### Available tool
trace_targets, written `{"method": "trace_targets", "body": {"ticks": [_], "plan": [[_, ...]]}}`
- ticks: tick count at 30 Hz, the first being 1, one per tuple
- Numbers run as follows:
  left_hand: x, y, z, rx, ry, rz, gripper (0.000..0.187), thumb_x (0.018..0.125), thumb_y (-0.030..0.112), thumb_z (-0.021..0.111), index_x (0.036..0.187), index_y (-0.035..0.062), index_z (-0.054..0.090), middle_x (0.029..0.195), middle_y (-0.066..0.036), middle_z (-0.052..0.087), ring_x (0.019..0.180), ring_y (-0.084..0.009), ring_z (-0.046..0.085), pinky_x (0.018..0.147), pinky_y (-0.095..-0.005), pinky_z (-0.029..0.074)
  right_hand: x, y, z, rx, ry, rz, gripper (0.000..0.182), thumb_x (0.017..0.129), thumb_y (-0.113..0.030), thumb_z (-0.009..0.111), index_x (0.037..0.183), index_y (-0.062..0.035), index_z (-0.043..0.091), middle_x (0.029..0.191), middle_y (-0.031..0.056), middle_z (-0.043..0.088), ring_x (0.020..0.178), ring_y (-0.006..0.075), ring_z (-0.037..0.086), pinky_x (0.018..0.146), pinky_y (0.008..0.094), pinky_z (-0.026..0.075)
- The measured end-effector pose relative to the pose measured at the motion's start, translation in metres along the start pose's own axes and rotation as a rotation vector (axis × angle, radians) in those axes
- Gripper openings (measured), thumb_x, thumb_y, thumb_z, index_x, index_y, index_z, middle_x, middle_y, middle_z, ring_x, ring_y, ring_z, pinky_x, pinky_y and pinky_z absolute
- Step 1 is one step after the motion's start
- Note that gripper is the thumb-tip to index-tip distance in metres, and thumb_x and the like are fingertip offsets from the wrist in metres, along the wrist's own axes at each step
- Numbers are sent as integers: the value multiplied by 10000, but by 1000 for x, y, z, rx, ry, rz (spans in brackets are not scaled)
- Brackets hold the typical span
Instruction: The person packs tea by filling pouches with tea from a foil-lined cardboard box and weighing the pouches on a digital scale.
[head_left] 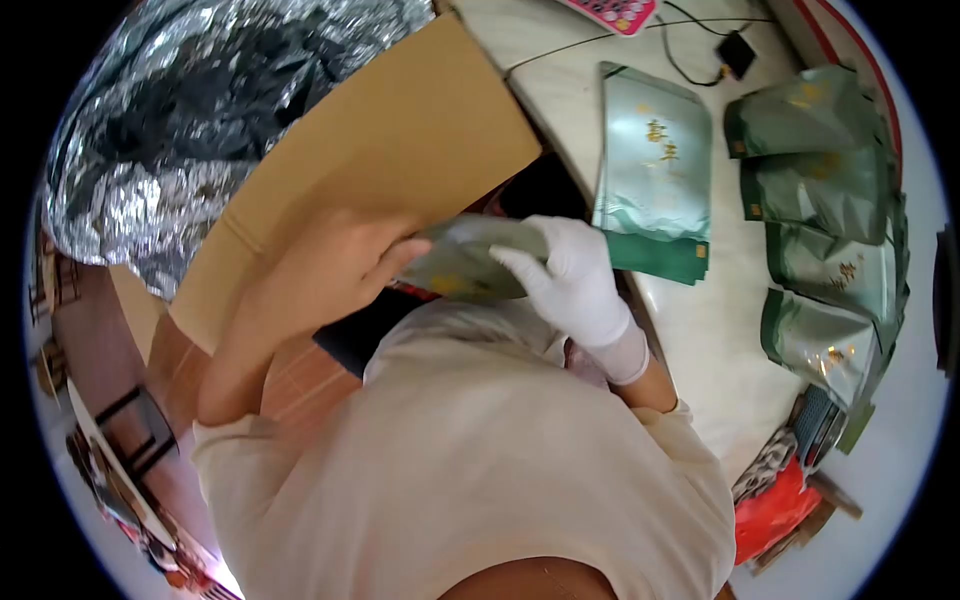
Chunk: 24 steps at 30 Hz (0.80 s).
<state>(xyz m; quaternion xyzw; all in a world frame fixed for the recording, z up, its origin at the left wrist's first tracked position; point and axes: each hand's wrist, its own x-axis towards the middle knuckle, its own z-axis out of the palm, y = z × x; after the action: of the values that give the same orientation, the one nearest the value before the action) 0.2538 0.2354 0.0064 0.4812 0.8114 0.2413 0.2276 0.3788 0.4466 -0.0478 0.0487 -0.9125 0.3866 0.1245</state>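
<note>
A green foil pouch (465, 255) with a gold mark is stretched between my two hands, just in front of my shirt. My bare left hand (340, 265), a little blurred, grips its left end with thumb and fingers. On the other end is my right hand (575, 280), in a white glove, its thumb over the near face and its fingers partly behind the pouch. Close to the glove, a stack of flat green pouches (655, 160) with gold characters lies on the table.
Left of me stands a cardboard box (400, 120) with a crumpled silver foil liner (200, 120). Several filled green pouches (825, 190) overlap along the right side of the white table (700, 340). A pink calculator (620, 12) and a black cabled device (736, 55) lie at the back.
</note>
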Motion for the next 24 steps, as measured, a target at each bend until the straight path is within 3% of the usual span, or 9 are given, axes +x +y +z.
{"method": "trace_targets", "body": {"ticks": [3,6,9,17,20,24], "plan": [[8,10,-1,-78,110,-50,229,905,195,604,1034,9,637,734,-195,587,602,-324,552,576,-372,436,11,2,12,81,54,-45,159,799,-186,706,850,-42,661,703,109,610,627,297,598,564,361,481],[10,7,-2,-99,114,-76,227,894,213,623,998,12,647,711,-182,575,578,-306,526,562,-357,427,18,-2,10,403,82,96,152,762,-130,734,865,-39,669,758,114,641,650,269,630,577,326,496],[10,4,-5,-77,71,-7,197,892,197,623,964,17,659,722,-174,583,567,-299,517,547,-354,422,23,1,14,426,168,-34,160,748,-98,734,895,-61,687,780,99,652,664,258,633,592,325,500],[15,12,-3,-85,289,82,94,848,108,658,900,31,673,768,-106,657,661,-281,619,588,-337,472,36,-4,10,326,277,-96,221,720,-72,727,931,-135,708,729,55,629,634,231,605,579,315,489],[17,14,-3,-15,281,100,98,807,85,677,893,39,678,773,-103,659,672,-277,630,593,-350,482,37,-4,11,261,297,-163,240,704,-70,737,929,-148,701,713,39,622,617,228,600,553,317,477],[18,15,-1,96,374,209,89,782,157,687,840,112,637,751,-21,650,635,-207,626,524,-325,479,42,-3,4,168,228,-244,280,687,-95,754,952,-156,687,705,17,611,611,213,596,524,317,455]]}}
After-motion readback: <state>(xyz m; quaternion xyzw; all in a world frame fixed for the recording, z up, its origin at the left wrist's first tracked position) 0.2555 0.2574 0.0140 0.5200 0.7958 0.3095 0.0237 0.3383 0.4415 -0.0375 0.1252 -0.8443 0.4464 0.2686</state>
